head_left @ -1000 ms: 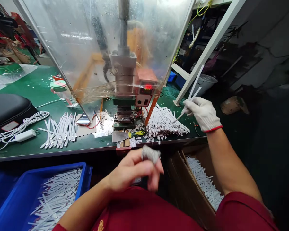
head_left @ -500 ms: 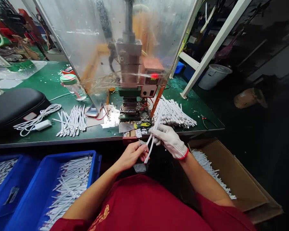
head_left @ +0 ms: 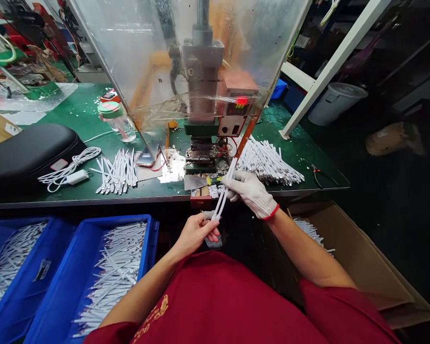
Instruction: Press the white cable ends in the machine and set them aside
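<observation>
Two white strips (head_left: pixel 222 201) slant between my hands in front of the bench edge. My left hand (head_left: pixel 198 230), bare but for a grey wrap on one finger, pinches their lower ends. Higher up, my right hand (head_left: pixel 250 189) in a white glove with a red cuff is closed round the same strips. Behind them stands a press machine (head_left: pixel 201 81) under a clear plastic sheet. A scraper (head_left: pixel 196 182) lies at the bench edge, its yellow handle partly behind the strips. To its right is a large pile of white strips (head_left: pixel 272 162).
A smaller strip pile (head_left: pixel 117 172), a coiled white cable (head_left: pixel 71 167), a jar (head_left: pixel 117 123) and pliers (head_left: pixel 320 176) lie on the green bench (head_left: pixel 157 192). Below are blue bins (head_left: pixel 62 291) at left and a cardboard box (head_left: pixel 365 258) at right, holding strips.
The view has shifted, so the bench appears further right. My left hand has moved down to the strips' lower ends, which now lie closer together. My right hand still holds them.
</observation>
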Demonstrator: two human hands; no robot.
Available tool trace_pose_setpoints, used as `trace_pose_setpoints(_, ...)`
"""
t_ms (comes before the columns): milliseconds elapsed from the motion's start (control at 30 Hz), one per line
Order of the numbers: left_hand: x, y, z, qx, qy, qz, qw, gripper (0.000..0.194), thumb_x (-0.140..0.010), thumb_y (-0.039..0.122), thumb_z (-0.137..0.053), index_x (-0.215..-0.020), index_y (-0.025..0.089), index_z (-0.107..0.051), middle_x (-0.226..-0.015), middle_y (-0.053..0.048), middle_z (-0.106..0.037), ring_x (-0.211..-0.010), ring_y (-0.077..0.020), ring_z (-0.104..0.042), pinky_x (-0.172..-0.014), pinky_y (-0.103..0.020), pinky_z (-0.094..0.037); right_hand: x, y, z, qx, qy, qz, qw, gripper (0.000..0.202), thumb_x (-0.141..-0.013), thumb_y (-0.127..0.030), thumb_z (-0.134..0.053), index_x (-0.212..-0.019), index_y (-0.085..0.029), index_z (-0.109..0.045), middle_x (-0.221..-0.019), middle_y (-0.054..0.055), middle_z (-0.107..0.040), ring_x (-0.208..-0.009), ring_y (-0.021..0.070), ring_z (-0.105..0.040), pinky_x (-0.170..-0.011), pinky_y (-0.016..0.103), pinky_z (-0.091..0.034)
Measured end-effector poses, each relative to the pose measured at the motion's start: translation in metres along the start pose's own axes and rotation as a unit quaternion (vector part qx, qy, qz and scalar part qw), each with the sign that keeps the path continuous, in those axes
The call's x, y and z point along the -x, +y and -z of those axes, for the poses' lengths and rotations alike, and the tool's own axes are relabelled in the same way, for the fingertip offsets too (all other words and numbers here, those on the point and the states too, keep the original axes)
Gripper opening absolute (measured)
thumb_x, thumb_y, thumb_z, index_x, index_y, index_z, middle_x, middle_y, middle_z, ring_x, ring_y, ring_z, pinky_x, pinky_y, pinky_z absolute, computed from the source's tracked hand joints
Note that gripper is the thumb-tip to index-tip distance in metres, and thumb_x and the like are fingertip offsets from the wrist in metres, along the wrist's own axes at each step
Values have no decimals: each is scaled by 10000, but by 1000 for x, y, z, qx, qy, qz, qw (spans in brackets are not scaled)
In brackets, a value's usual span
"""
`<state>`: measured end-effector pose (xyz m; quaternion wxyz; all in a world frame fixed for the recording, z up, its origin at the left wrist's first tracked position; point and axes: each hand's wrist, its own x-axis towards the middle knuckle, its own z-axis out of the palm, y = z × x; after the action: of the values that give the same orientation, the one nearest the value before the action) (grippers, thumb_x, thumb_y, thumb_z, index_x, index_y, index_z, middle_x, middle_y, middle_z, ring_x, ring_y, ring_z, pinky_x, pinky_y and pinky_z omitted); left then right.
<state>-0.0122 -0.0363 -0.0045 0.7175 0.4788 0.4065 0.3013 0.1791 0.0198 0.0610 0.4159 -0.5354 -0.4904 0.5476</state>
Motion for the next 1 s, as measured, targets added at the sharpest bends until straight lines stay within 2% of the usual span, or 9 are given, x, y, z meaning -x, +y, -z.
trace_pose_setpoints(233,-4,-6,3,43,-29,41,998,512,-764,523,-697,-1010,74,-674,-630,-38,-652,-495,-121,-612,-507,-217,-473,-3,3,-9,10,-41,18,999,360,-776,-515,-669,-772,-162,-602,-647,19,-610,-544,108,-551,-494,211,-491)
trace_pose_setpoints(400,-3,-5,5,62,-43,70,995,483,-759,531,-695,-937,83,-669,-660,-71,-684,-504,-144,-643,-487,-214,-475,-11,15,-9,-27,-43,7,999,376,-748,-526,-695,-775,-164,-600,-650,11,-612,-523,96,-529,-485,206,-451)
trace_pose_setpoints(533,-1,-5,3,68,-18,54,996,457,-761,519,-699,-886,81,-662,-687,-98,-702,-573,-178,-684,-534,-234,-514,-12,20,-10,-65,-88,-19,994,373,-758,-526,-684,-793,-158,-630,-636,10,-600,-511,88,-498,-474,204,-404)
trace_pose_setpoints(633,-1,-3,2,71,1,36,997,449,-780,505,-687,-896,72,-669,-686,-100,-704,-583,-181,-689,-543,-233,-521,-11,21,-9,-32,-143,-24,989,401,-787,-537,-650,-843,-140,-683,-629,20,-591,-528,95,-488,-480,211,-392)
trace_pose_setpoints(700,-3,-1,3,79,9,26,996,432,-789,488,-684,-898,70,-673,-682,-96,-703,-578,-178,-690,-543,-230,-525,-16,23,-10,-10,-156,-20,988,408,-802,-532,-639,-850,-131,-696,-620,20,-579,-535,94,-484,-479,205,-382)
trace_pose_setpoints(833,-11,7,5,105,34,18,994,403,-786,458,-695,-885,69,-672,-668,-89,-701,-567,-178,-692,-524,-220,-526,-37,35,-17,-51,-136,-35,989,375,-792,-505,-662,-755,-133,-639,-600,4,-551,-493,71,-441,-447,183,-333)
trace_pose_setpoints(1000,-21,12,6,109,76,20,991,417,-754,474,-710,-853,71,-662,-614,-73,-688,-530,-176,-683,-478,-203,-507,-60,51,-31,-116,-105,-81,984,337,-743,-464,-710,-737,-150,-590,-541,-33,-492,-432,60,-404,-410,174,-303)
